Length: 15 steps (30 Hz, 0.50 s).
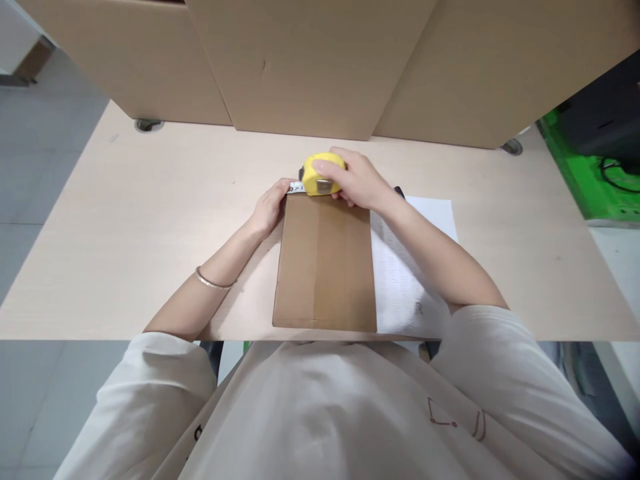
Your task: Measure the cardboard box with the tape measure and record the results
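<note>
My right hand [357,177] is wrapped round a yellow tape measure [314,175] above the far edge of a flat brown cardboard box [325,267]. A short length of white blade [296,188] sticks out of its left side, along that edge. At the box's far left corner, the fingers of my left hand [271,207] are closed on the tip of the blade and lie against the box's side; the fingertips are partly hidden. Under the right forearm lies a printed white paper sheet [405,287], its left side next to the box.
Large cardboard panels [310,67] stand across the back of the pale wooden table [125,253]. A small black object [399,192] pokes out behind my right wrist. Round cable holes [149,125] sit near the back edge. Dark equipment and a green surface [570,180] are at the right.
</note>
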{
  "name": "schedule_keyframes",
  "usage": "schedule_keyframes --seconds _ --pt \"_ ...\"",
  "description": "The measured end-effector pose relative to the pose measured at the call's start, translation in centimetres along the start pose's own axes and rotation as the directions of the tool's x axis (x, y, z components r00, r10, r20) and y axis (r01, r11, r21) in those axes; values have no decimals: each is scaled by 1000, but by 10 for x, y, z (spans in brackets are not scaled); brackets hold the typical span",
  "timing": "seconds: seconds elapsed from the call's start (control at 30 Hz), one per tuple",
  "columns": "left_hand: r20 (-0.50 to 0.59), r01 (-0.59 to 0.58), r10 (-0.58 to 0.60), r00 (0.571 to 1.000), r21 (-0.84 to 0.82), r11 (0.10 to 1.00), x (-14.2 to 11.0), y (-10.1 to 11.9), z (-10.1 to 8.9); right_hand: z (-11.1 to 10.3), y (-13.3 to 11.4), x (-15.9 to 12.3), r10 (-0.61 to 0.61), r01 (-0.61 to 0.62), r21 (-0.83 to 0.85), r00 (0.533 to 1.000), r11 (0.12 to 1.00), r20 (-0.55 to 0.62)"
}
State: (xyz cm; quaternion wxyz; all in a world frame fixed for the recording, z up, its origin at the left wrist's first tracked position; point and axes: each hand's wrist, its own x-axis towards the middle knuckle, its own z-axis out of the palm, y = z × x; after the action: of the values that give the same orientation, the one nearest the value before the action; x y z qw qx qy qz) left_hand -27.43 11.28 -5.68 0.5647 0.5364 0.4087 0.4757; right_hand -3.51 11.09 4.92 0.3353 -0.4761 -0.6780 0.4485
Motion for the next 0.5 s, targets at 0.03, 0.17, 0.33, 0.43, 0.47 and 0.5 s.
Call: schedule_keyframes --seconds 0.03,0.17,0.33,0.43,0.47,0.5 --pt "2 1 -1 1000 10 1000 0 0 -2 -11 3 -7 11 -10 19 1000 1000 -23" --pt "24 21 -21 999 2 1000 -3 3 -3 -61 28 -41 87 -72 114 987 991 -133" --pt "68 11 -14 998 39 999 -7 10 1 -90 62 -63 155 -116 213 972 970 -176" --pt "66 7 -10 998 47 999 -7 11 1 -85 71 -60 172 -128 244 971 961 -167" --pt "66 7 -10 998 49 999 -7 11 0 -83 73 -59 175 -130 245 969 961 -174" --pt "67 6 -9 998 51 999 -6 11 0 -81 73 -57 175 -128 240 967 962 -185"
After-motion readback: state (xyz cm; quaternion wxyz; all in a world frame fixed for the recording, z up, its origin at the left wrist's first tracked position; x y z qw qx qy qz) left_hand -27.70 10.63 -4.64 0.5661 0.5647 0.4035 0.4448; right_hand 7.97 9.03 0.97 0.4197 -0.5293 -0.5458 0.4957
